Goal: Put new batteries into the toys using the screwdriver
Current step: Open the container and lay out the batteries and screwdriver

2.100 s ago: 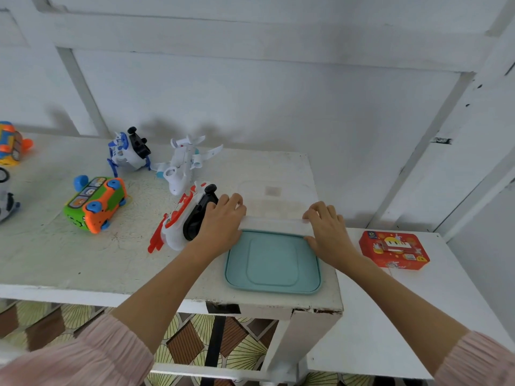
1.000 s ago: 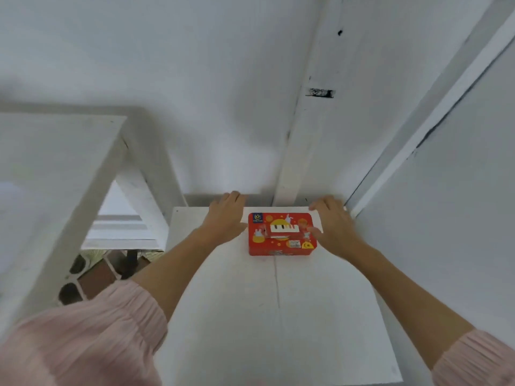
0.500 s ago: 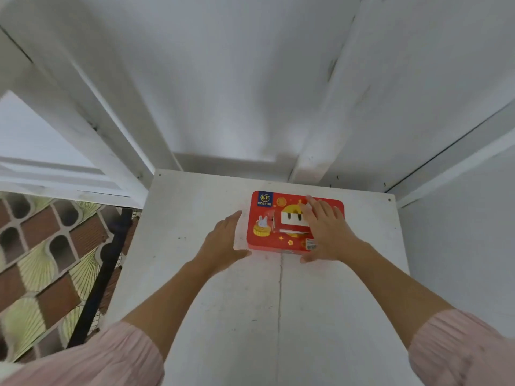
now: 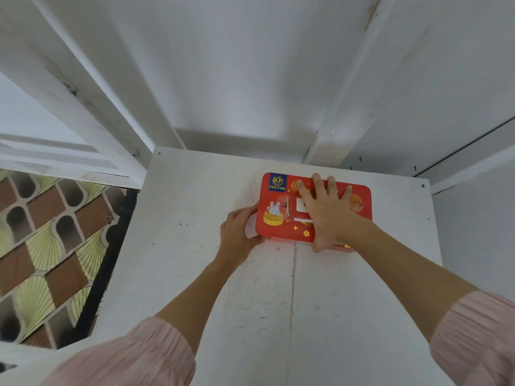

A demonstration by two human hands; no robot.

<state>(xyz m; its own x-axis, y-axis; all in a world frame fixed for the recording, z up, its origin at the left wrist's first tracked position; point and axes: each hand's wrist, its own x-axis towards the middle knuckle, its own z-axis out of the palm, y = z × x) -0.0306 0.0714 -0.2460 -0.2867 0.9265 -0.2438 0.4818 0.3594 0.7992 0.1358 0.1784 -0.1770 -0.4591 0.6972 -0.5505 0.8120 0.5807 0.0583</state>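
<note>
A red tin box point(image 4: 281, 218) with a rabbit picture and a blue logo lies flat on the low white table point(image 4: 195, 246), near its far edge. My right hand point(image 4: 326, 213) lies on the lid with fingers spread and the thumb hooked over the near edge. My left hand point(image 4: 237, 232) grips the box's left end, fingers curled round the side. The lid is closed. No toys, batteries or screwdriver are in view.
White wall panels and beams point(image 4: 250, 79) rise just behind the table. To the left the table ends at a drop to a patterned tile floor point(image 4: 47, 232), with a black bar point(image 4: 106, 260) along that edge. Pink sleeves point(image 4: 133, 355) cover both my forearms.
The view turned from the toy table to the low table with the red box. Both hands came from the box's sides; the right now lies on the lid, the left grips the left end.
</note>
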